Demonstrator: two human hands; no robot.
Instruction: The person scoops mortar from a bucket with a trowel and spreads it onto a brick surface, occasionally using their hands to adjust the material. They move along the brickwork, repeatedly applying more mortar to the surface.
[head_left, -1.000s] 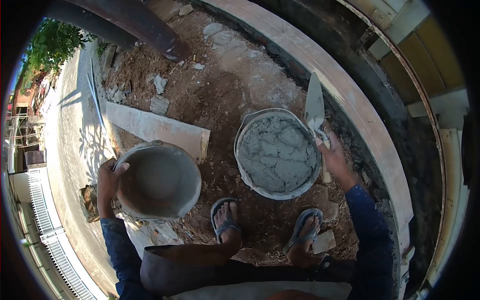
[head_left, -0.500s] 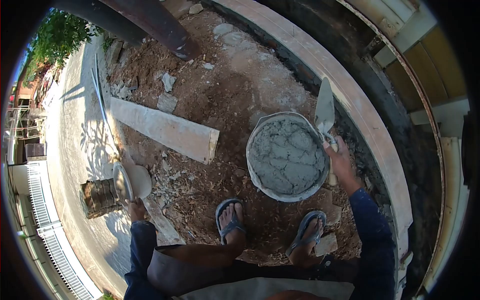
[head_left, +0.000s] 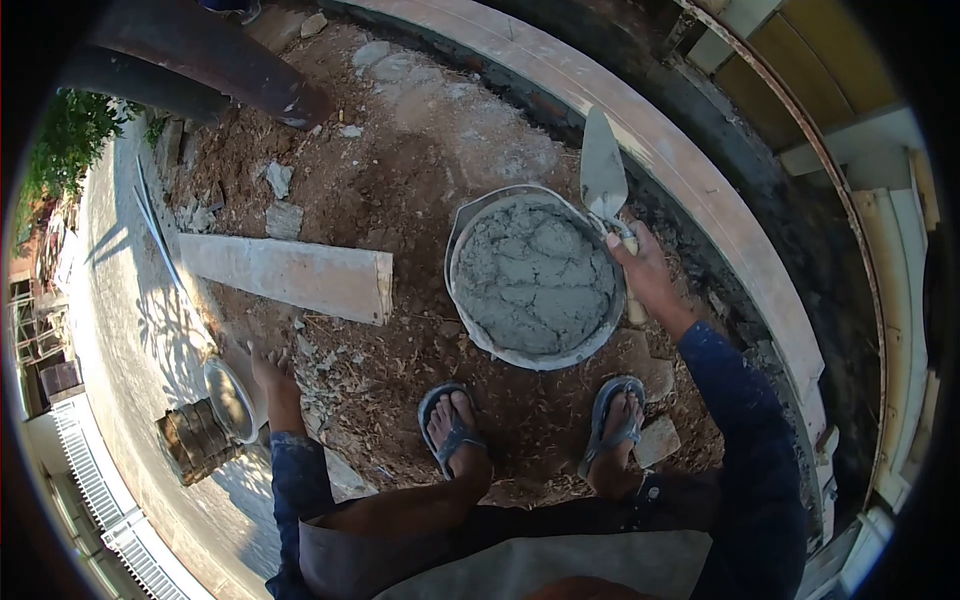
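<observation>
The right hand (head_left: 645, 270) was closed around the handle of a trowel (head_left: 603, 172), whose flat, pointed steel blade stood up past the far rim of the mortar pan. The left hand (head_left: 268, 368) reached down to the side, its fingers spread beside the rim of an empty bucket (head_left: 228, 398) seen nearly edge-on; whether it gripped that rim could not be told. Between the arms two feet in blue sandals (head_left: 452, 428) stood on reddish, crumbly soil strewn with chips and straw. Just beyond the toes sat the round metal pan (head_left: 470, 330), dented at the rim and filled almost level with grey, lumpy wet mortar (head_left: 530, 275). To the left of it lay a pale rectangular plank (head_left: 285, 277) on the dirt, with broken stone pieces (head_left: 283, 218) behind it. Farther off ran a long smooth concrete kerb (head_left: 680, 160). No writing could be read anywhere.
</observation>
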